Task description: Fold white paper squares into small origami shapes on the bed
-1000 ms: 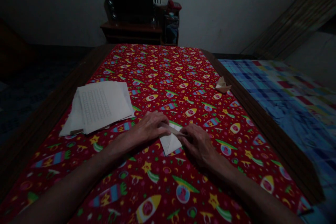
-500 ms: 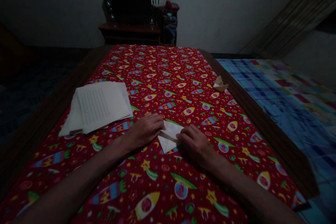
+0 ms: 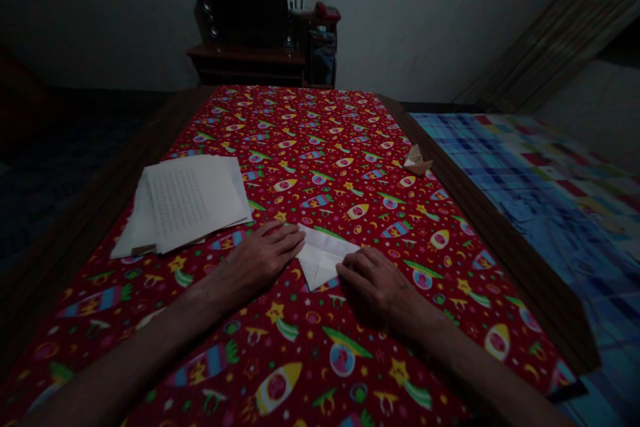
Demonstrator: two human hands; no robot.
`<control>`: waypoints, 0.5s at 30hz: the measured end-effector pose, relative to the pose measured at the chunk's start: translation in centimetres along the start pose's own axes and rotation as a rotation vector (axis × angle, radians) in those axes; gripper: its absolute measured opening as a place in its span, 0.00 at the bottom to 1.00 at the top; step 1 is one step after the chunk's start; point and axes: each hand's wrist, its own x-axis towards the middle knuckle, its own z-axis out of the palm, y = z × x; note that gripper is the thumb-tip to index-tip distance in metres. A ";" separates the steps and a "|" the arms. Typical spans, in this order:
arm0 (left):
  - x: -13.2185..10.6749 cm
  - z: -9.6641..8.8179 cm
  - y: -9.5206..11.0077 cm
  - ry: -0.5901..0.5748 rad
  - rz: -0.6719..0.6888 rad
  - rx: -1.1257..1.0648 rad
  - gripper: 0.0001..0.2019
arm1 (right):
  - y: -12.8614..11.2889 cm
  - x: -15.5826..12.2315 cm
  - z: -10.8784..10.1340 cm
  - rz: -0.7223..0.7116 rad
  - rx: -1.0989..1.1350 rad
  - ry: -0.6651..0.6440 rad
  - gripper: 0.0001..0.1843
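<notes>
A small white folded paper (image 3: 321, 257) lies on the red tablecloth between my hands, its lower end coming to a point and crease lines crossing its face. My left hand (image 3: 267, 250) rests flat, fingers stretched out, with the tips on the paper's left edge. At the right edge, my right hand (image 3: 380, 280) has its fingers curled, thumb and fingertips closed on the paper's side; the fingers partly cover that corner.
A stack of paper sheets (image 3: 200, 197), the top one with a printed grid, lies at the left. Near the table's right edge stands a small folded paper piece (image 3: 417, 161). Behind the table are a dark monitor (image 3: 245, 3) and a red telephone (image 3: 327, 12).
The raised flap of the paper now lies flatter, showing more of its face. My left hand has flattened and shifted slightly left; my right hand stays at the right edge.
</notes>
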 end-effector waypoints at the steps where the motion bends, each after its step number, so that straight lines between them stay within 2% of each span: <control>1: 0.0 0.0 0.5 0.007 -0.025 0.011 0.17 | 0.0 0.0 0.0 -0.001 -0.004 -0.001 0.13; 3: 0.0 0.0 1.9 0.028 -0.043 0.009 0.19 | 0.1 0.0 0.2 -0.003 -0.011 -0.008 0.13; 5: 0.0 0.0 3.3 0.053 0.005 -0.055 0.20 | 0.1 -0.2 0.5 -0.006 -0.011 -0.014 0.13; 7: 0.1 0.2 4.6 -0.009 0.072 -0.140 0.24 | 0.2 -0.3 0.7 -0.011 -0.012 -0.012 0.13; 9: 0.2 0.3 5.3 -0.056 0.063 -0.200 0.27 | 0.2 -0.3 0.8 -0.014 -0.012 0.001 0.13; 15: -0.4 0.7 4.7 -0.095 -0.064 -0.216 0.25 | 0.2 -0.1 0.5 -0.004 0.001 0.008 0.13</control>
